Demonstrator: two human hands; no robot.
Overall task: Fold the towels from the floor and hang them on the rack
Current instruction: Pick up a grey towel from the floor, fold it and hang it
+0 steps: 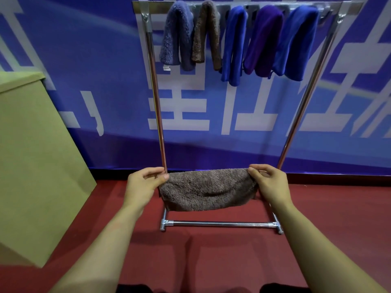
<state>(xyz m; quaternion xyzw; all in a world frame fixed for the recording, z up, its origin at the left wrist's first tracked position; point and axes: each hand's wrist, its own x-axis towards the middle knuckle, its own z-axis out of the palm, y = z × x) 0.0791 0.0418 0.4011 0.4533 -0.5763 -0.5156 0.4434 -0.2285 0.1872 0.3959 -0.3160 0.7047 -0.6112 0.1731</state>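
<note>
A brown fluffy towel (206, 190) hangs folded in the air between my hands, in front of the metal rack (157, 106). My left hand (145, 182) pinches its left top corner with thumb and fingers. My right hand (268, 179) pinches the right top corner the same way. The towel's lower edge sags just above the rack's base bar (220, 224). Several folded towels hang over the rack's top rail: a grey-blue one (176, 34), a brown one (206, 32), blue ones (232, 45) and a purple one (265, 39).
A tan cardboard box (36, 155) stands at the left on the red floor (211, 261). A blue banner wall (84, 60) runs behind the rack. The rail has bare stretches at its far left end (154, 6) and right end.
</note>
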